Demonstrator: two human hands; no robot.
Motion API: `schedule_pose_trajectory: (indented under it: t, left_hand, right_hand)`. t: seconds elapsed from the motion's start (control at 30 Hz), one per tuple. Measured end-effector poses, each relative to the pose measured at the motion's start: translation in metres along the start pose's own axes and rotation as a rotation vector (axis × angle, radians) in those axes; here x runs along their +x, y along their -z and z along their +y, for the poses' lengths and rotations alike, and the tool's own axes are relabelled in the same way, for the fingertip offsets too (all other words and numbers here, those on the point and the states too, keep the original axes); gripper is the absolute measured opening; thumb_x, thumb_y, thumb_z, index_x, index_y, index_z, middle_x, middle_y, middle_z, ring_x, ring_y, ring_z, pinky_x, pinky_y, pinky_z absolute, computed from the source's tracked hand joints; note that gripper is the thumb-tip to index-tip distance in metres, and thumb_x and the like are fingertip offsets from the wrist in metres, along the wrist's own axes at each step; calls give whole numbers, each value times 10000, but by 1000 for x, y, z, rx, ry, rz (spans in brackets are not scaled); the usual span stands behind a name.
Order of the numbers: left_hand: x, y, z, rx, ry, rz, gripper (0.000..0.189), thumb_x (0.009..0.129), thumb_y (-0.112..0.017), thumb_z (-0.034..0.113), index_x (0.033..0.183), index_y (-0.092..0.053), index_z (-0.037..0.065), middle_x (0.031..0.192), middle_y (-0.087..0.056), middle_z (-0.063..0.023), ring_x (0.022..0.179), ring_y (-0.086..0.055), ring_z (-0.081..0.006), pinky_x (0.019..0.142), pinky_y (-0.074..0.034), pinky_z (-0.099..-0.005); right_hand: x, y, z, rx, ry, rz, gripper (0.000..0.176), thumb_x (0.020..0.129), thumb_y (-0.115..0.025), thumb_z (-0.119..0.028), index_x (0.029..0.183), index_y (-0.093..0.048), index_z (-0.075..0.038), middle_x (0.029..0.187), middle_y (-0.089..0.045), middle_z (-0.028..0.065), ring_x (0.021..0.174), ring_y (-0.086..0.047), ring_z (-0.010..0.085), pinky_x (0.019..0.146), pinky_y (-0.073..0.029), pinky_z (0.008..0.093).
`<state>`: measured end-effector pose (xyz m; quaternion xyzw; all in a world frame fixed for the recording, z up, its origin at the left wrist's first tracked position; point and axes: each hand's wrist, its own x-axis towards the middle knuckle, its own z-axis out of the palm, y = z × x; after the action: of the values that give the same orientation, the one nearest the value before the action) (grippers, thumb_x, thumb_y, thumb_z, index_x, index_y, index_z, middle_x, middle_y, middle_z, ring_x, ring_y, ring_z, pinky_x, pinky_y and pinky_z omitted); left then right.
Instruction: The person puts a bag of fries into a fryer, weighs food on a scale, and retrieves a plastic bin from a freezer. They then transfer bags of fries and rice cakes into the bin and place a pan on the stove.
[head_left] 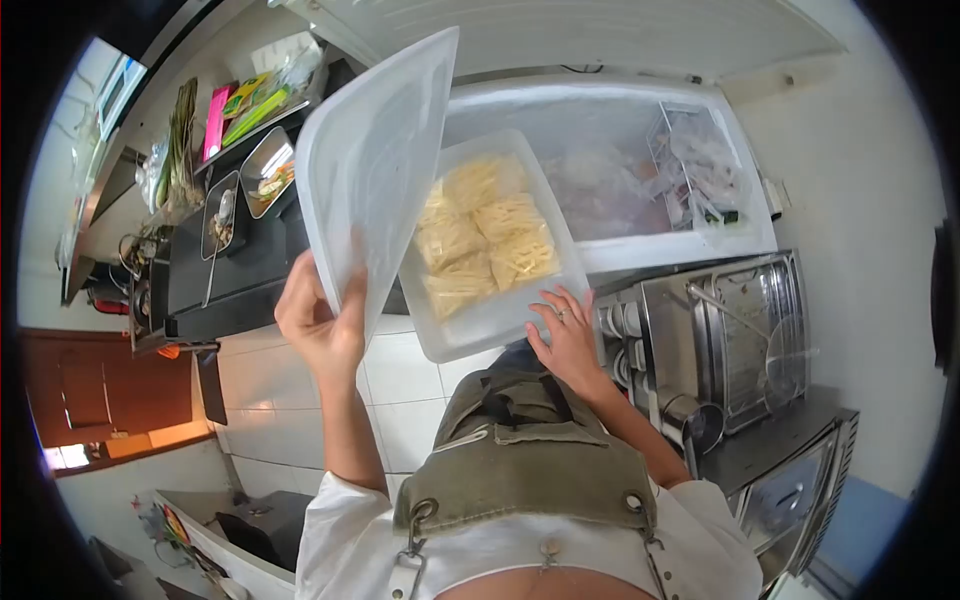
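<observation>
My left hand (328, 318) grips the near edge of a translucent white lid (375, 150), thumb on one face and fingers behind, and the lid is tilted up on the left. Beside it, a white plastic tub (455, 345) holds several clear bags of pale yellow cut strips (487, 230). The tub sits at the near edge of an open chest freezer. My right hand (568, 335) lies at the tub's near right corner with its fingers spread, a ring on one finger.
Frosty contents and a wire basket (722, 170) are inside the freezer (690, 245). Metal trays (755, 330) and a pot (692, 422) stand at the right. Two food containers (268, 175) rest on the dark counter (250, 260) at the left, below green vegetables and packets.
</observation>
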<state>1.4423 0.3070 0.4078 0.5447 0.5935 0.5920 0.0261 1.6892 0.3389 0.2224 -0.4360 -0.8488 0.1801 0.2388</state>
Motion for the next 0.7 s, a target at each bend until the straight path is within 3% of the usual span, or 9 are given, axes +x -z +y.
schedule_pose_trajectory:
  t: [0.07,0.1,0.3,0.37,0.4,0.47,0.5,0.57,0.7]
  left_hand:
    - [0,-1,5,33,-28,53,144,667,-617,-128,635,-514,-33,855,-625,-138,750,-562,-145,675,-410,-218]
    - [-1,1,4,37,-18,69,144,667,-617,-128,635,-514,-33,855,-625,-138,750,-562,-145,675,-410,-218]
    - [-2,7,-3,38,51,152,171,654,-632,-135,614,-508,-24,859,-630,-148,761,-577,-149,660,-418,-225]
    - [-2,8,-6,25,89,202,183,649,-637,-135,607,-505,-16,840,-627,-137,742,-574,-142,644,-410,-215]
    - [-2,11,-5,31,119,201,195,641,-641,-137,598,-499,-10,838,-628,-135,742,-576,-140,645,-411,-217]
    - [-2,13,-5,37,158,223,198,638,-639,-141,595,-497,-9,843,-629,-140,748,-581,-145,647,-413,-219]
    - [-1,14,-6,33,186,229,201,634,-637,-144,592,-495,-8,849,-630,-145,755,-586,-151,650,-415,-222]
    - [0,13,-11,30,171,260,206,631,-633,-148,588,-487,-9,853,-630,-149,761,-590,-158,653,-418,-229]
    - [9,8,-16,-43,203,328,193,622,-624,-156,589,-496,-16,856,-634,-161,774,-601,-182,669,-427,-243]
  right_hand:
    - [27,2,5,307,-43,-174,414,751,-593,-90,1148,-487,-36,1228,-436,215,1220,-339,356,1032,-243,489]
    - [44,-2,11,302,-32,-188,414,751,-593,-90,1148,-487,-36,1228,-436,215,1220,-339,356,1032,-243,489]
    - [114,-62,56,-266,199,-409,469,698,-559,5,1157,-464,11,1178,-451,222,1159,-402,358,1003,-299,475]
    - [121,-65,54,-466,219,-537,573,653,-670,-84,1171,-446,15,1189,-431,239,1127,-418,364,993,-309,477]
    - [125,-61,53,-471,240,-545,573,653,-670,-84,1171,-446,15,1189,-431,239,1127,-418,364,993,-309,477]
    - [129,-51,53,-337,87,-775,792,539,-788,-203,1191,-401,26,1227,-388,252,1125,-409,379,953,-353,465]
    - [127,-53,56,-342,99,-782,792,539,-788,-203,1191,-401,26,1227,-388,252,1125,-409,379,953,-353,465]
    - [124,-54,58,-254,124,-733,926,431,-839,-285,1172,-382,29,1123,-484,252,1042,-490,374,855,-432,432]
    - [137,-43,44,-175,40,-957,889,450,-824,-288,1151,-374,21,956,-576,230,912,-567,369,748,-477,410]
